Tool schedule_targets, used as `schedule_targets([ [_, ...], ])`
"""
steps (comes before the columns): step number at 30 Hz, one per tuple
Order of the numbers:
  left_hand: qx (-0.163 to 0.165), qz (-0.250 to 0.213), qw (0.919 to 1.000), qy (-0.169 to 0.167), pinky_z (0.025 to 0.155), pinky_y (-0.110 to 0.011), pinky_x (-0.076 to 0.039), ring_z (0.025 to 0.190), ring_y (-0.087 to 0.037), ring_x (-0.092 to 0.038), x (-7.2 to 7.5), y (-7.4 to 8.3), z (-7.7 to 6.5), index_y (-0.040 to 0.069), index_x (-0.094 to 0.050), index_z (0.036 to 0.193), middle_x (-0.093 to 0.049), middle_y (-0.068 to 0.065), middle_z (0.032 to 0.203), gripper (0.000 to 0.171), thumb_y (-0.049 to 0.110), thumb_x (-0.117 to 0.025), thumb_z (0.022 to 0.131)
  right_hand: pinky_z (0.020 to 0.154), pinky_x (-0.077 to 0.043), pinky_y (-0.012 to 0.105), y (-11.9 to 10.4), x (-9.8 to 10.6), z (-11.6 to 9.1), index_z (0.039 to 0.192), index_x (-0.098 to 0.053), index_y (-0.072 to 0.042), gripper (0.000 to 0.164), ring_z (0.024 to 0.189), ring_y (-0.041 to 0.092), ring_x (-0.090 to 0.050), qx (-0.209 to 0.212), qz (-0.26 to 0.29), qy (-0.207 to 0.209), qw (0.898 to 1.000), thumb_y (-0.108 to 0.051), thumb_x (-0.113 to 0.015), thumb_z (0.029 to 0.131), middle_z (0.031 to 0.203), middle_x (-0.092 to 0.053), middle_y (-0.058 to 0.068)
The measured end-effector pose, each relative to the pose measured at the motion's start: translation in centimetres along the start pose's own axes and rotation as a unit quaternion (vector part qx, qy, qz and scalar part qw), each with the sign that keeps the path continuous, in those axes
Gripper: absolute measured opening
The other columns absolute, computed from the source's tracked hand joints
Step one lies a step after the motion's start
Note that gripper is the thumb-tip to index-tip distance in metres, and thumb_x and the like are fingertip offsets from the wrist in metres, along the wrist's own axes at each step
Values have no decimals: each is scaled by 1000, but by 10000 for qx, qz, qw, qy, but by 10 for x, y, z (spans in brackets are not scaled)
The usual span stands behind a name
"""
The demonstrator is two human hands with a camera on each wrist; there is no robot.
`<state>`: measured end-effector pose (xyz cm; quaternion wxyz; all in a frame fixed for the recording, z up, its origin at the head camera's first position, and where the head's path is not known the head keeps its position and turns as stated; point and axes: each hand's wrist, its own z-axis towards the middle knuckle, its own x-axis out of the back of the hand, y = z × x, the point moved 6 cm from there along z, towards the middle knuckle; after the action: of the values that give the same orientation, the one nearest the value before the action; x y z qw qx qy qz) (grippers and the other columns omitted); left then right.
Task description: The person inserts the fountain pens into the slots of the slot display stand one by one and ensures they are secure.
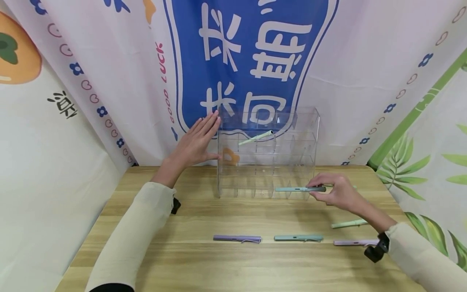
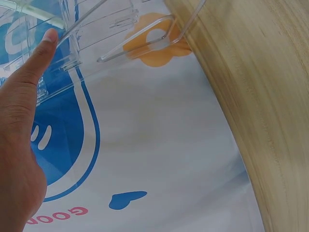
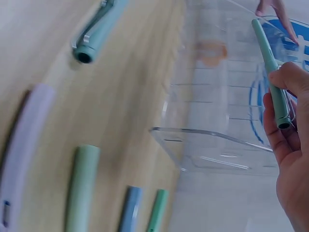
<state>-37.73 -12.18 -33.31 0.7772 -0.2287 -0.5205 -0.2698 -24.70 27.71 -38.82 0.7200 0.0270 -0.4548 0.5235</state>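
Observation:
A clear acrylic rack (image 1: 268, 165) with several compartments stands at the back of the wooden table. My left hand (image 1: 195, 142) rests against its left side, fingers straight, thumb at the front edge; the left wrist view shows the thumb (image 2: 36, 63) over the clear plastic. Inside an upper row, a light green pen (image 1: 255, 138) lies tilted. My right hand (image 1: 337, 192) pinches a teal pen (image 1: 292, 189) between thumb and fingers. The pen is level, overlapping the rack's lower right compartments in the head view. Its clip end points toward the palm in the right wrist view.
On the table lie a purple pen (image 1: 237, 238), a green-teal pen (image 1: 298, 238), a lilac pen (image 1: 352, 243) and a light green pen (image 1: 348, 224). A blue pen (image 3: 130, 208) and a green pen (image 3: 158, 210) lie farther right. A printed curtain (image 1: 335, 101) hangs behind the rack.

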Motion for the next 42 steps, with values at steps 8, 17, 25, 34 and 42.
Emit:
schedule_targets([
  [8, -17, -34, 10000, 12, 134, -45, -1, 165, -26, 5, 1, 0, -1, 3, -13, 170, 7, -8, 179, 133, 52, -94, 76, 80, -56, 12, -3, 19, 19, 98, -83, -10, 42, 88, 14, -75, 405, -51, 159, 9990, 17, -89, 68, 93, -80, 6],
  [17, -18, -95, 9999, 44, 134, -46, -2, 165, -26, 5, 1, 1, -1, 3, -14, 170, 4, -10, 179, 133, 50, -95, 75, 76, -56, 11, 2, 35, 36, 96, -83, -7, 41, 83, 19, -76, 527, -176, 333, 9979, 20, -88, 65, 93, -80, 7],
  [25, 9, -68, 10000, 7, 134, -46, -1, 165, -26, 6, 1, 1, -1, 4, -12, 170, 5, -9, 179, 134, 51, -95, 76, 79, -56, 10, 6, 45, 45, 96, -83, -6, 42, 83, 13, -73, 471, -255, 379, 9978, 22, -88, 66, 94, -80, 7],
  [34, -56, -32, 10000, 21, 134, -46, -1, 165, -28, 5, 0, 1, -2, 3, -11, 170, 4, -10, 179, 134, 50, -95, 76, 76, -53, 8, 5, 55, 57, 97, -83, -6, 37, 86, 6, -72, 312, -407, 520, 9973, 19, -88, 70, 95, -80, 8],
  [42, -99, 13, 9999, 78, 134, -47, -3, 165, -28, 4, 0, 1, -1, 2, -14, 169, 3, -11, 179, 133, 51, -95, 76, 77, -53, 6, 4, 63, 71, 96, -83, -4, 31, 85, -1, -69, 173, -558, 697, 9959, 17, -87, 73, 93, -80, 9],
])
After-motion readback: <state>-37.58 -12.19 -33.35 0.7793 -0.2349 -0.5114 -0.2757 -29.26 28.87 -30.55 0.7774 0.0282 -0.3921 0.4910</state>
